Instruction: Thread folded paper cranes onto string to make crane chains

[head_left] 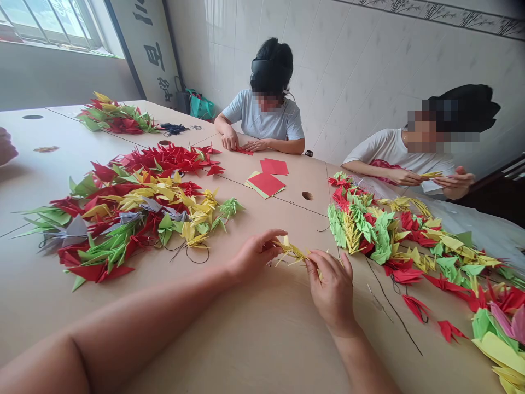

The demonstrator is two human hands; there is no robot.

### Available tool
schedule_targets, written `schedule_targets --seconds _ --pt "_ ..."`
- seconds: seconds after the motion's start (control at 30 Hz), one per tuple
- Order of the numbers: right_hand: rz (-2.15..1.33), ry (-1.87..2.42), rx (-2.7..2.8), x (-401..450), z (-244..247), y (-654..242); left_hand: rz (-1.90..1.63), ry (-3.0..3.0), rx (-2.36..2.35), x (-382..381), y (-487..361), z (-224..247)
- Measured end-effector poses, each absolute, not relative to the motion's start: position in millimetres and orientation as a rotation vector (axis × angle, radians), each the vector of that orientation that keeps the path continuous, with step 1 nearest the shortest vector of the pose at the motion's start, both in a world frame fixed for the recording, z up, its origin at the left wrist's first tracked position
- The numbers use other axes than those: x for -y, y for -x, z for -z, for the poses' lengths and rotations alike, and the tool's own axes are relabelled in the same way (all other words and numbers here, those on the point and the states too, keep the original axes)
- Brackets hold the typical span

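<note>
Between my two hands, just above the table, runs a short string of yellow folded paper cranes (292, 250). My left hand (262, 253) pinches its left end between thumb and fingers. The right end is gripped by my right hand (331, 282), whose fingers hide part of the yellow paper. To the left lies a large heap of strung paper cranes (139, 202) in red, yellow, green and grey, with dark thread ends (197, 257) trailing from it. Right of my right hand, a long dark thread (396, 312) lies by a loose red crane (416, 307).
More strung cranes (381, 230) cover the table's right side. Square red paper sheets (266, 184) lie mid-table near a round hole (307, 195). Another crane pile (118, 116) sits far left beside dark thread (174, 129). Two people (264, 117) work opposite; a hand (6, 148) shows at the left edge.
</note>
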State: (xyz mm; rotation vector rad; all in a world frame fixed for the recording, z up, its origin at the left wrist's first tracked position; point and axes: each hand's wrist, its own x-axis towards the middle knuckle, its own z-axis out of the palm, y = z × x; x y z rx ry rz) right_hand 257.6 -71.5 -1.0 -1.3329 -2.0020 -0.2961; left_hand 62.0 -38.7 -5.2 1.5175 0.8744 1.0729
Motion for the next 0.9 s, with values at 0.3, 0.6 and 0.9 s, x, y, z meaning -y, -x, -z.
schedule_targets --seconds 0.3,0.6,0.9 --pt "0.266 1.270 2.065 75.4 -1.6 -250.1 -0.998 -1.963 -1.023 43.3 -61.6 2.0" --pt "0.174 1.277 2.068 75.1 0.5 -249.3 -0.941 -2.100 -1.090 46.9 -62.4 0.0" --pt "-0.017 1.286 2.201 72.8 3.7 -252.0 -0.834 -2.156 -1.086 43.5 -61.0 1.6"
